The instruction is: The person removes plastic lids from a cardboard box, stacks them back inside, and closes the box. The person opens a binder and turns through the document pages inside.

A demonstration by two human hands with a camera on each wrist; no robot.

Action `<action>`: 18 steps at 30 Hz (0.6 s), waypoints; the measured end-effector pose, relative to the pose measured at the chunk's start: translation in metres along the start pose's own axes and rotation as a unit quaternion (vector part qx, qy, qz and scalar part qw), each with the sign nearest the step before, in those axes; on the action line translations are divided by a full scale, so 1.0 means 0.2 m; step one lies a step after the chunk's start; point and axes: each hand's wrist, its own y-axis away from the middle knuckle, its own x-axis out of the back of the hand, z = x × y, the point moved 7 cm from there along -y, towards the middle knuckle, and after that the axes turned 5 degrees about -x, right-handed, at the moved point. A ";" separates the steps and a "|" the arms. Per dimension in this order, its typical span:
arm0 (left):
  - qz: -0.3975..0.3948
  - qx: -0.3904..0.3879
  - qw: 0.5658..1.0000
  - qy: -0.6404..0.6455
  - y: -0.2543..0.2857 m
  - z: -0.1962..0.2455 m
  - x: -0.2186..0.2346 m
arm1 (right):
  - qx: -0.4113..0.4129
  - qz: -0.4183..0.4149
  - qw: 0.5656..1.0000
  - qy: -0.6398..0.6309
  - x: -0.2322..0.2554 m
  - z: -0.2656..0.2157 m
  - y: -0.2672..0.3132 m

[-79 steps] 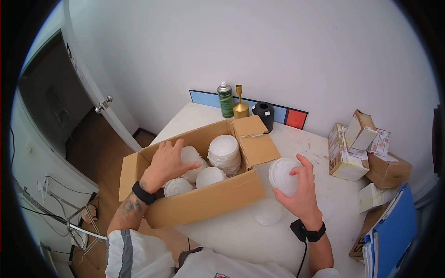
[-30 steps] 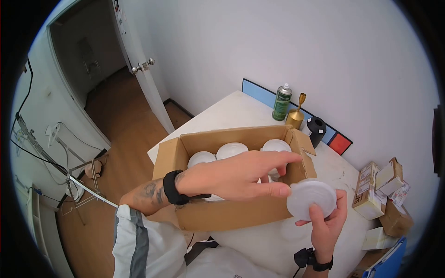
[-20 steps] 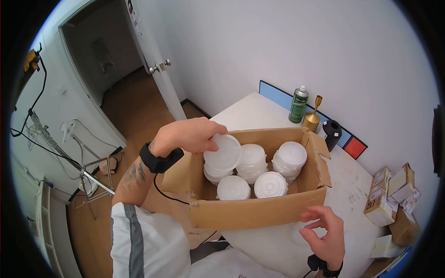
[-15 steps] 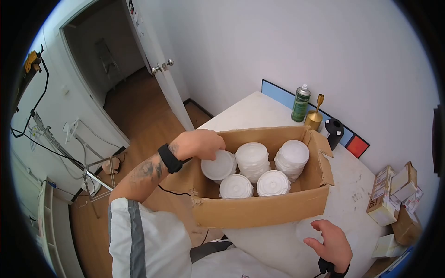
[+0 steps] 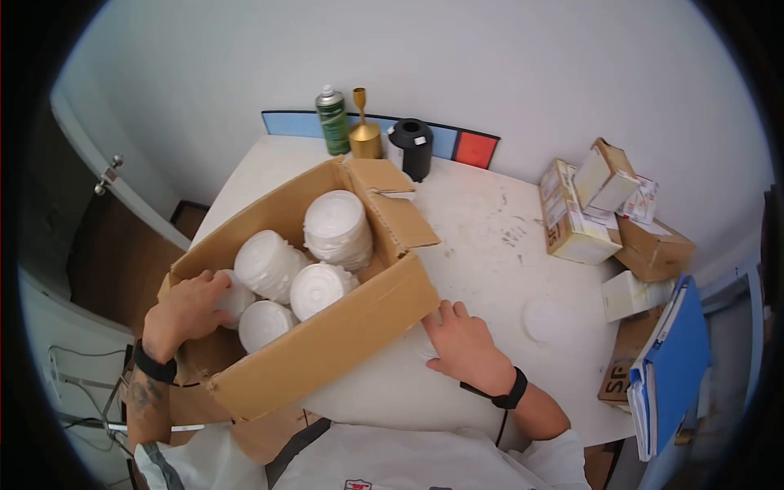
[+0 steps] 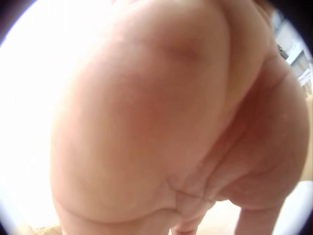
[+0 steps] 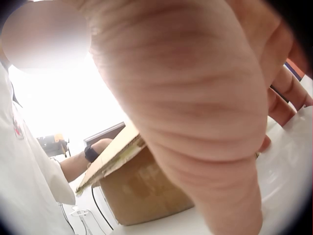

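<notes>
In the head view my left hand [image 5: 192, 310] reaches into the left end of an open cardboard box [image 5: 327, 351]. Its spread thumb and fingers rest on a white stack of round plastic lids [image 5: 238, 302]. Several more stacks of lids [image 5: 335, 216] stand beside it, with crinkled film around their sides. My right hand [image 5: 472, 349] is low over the table just outside the box's near right corner. Under its fingers lies a round plastic lid [image 5: 427, 351], mostly hidden; I cannot tell whether they pinch it. Palm and thumb fill most of the right wrist view.
A translucent lid [image 5: 545, 317] lies on the white table [image 5: 482, 245]. Behind the box stand a green spray can [image 5: 332, 122], a gold candlestick [image 5: 365, 135] and a black container [image 5: 411, 151]. Small cartons [image 5: 576, 216] and a blue folder [image 5: 674, 359] are at the right.
My left hand has set a lid, earlier held in my right hand, on the left stack and stays there. My right hand has moved down over the table lid. The head view has turned right.
</notes>
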 end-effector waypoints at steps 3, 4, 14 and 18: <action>-0.006 0.004 1.000 -0.002 0.01 0.01 0.02 | 0.014 -0.031 0.998 -0.058 0.11 0.07 0.04; -0.006 0.006 1.000 -0.004 0.01 0.01 0.03 | -0.013 -0.008 0.996 -0.092 0.17 0.13 0.06; 0.016 -0.008 0.999 0.026 0.01 -0.01 0.03 | -0.086 0.098 0.972 -0.194 0.21 0.39 0.30; 0.039 -0.032 0.997 0.051 0.00 0.02 0.05 | -0.071 0.090 0.912 -0.393 0.11 0.33 0.23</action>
